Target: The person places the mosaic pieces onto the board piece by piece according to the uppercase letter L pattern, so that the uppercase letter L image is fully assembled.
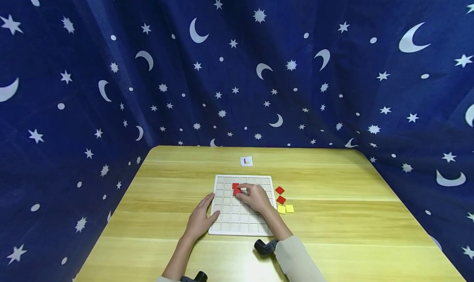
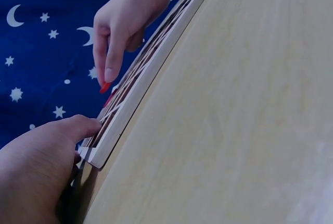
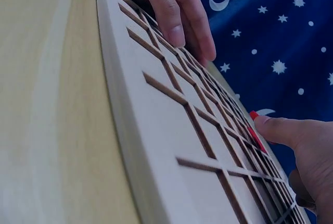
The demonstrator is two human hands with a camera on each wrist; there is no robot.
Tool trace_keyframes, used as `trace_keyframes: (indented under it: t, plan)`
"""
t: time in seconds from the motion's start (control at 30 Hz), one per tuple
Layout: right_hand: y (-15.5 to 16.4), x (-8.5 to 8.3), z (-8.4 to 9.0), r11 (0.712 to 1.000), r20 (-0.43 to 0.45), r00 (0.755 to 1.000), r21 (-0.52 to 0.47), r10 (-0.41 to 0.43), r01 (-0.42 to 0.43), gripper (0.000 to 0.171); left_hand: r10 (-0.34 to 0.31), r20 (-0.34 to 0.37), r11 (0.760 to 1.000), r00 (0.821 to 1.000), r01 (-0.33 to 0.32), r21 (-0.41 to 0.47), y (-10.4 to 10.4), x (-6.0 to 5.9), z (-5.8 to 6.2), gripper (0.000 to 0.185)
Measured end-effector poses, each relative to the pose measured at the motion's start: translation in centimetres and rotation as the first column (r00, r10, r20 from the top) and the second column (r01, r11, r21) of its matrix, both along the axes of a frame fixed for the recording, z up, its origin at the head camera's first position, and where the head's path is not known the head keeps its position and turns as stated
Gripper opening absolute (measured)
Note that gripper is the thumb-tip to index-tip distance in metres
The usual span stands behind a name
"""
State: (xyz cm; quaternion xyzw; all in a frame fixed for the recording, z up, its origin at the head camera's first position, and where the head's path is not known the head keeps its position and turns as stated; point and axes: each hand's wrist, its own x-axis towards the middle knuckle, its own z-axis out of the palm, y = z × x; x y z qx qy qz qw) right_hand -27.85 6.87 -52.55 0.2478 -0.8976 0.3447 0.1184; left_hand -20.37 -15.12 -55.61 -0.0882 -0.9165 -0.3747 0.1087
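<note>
A white grid board (image 1: 237, 222) lies on the wooden table. Red tiles (image 1: 235, 188) sit in its upper cells. My right hand (image 1: 243, 192) reaches over the board, and its straight fingertip (image 2: 110, 73) presses the edge of a red tile (image 2: 105, 87), also seen as the red tile (image 3: 254, 122) in the right wrist view. My left hand (image 1: 209, 210) rests relaxed against the board's left edge (image 2: 112, 140), thumb (image 2: 83, 126) on the rim, fingers (image 3: 174, 21) lying on the cells. It holds nothing.
Two loose red tiles (image 1: 280, 195) and two yellow tiles (image 1: 285, 209) lie just right of the board. A small patterned card (image 1: 246, 161) sits further back. Blue star-print curtains (image 1: 74, 88) enclose the table on three sides.
</note>
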Motion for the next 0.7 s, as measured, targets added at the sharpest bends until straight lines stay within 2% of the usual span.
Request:
trace_keyframes:
  t: [0.1, 0.37, 0.7]
  plan:
    - [-0.30, -0.01, 0.07, 1.000, -0.007, 1.000, 0.005, 0.009, -0.009, 0.026, 0.002, 0.000, 1.000, 1.000, -0.002, -0.004, 0.00, 0.04, -0.05, 0.064]
    - [-0.48, 0.03, -0.23, 0.999, 0.057, 0.998, 0.041, 0.010, -0.012, 0.029, 0.002, 0.004, 1.000, 1.000, -0.002, -0.005, -0.01, 0.08, -0.09, 0.063]
    - [-0.48, 0.00, -0.38, 1.000, 0.052, 0.999, -0.017, 0.008, -0.008, 0.029, -0.001, -0.017, 1.000, 1.000, 0.001, -0.009, -0.03, 0.03, -0.03, 0.060]
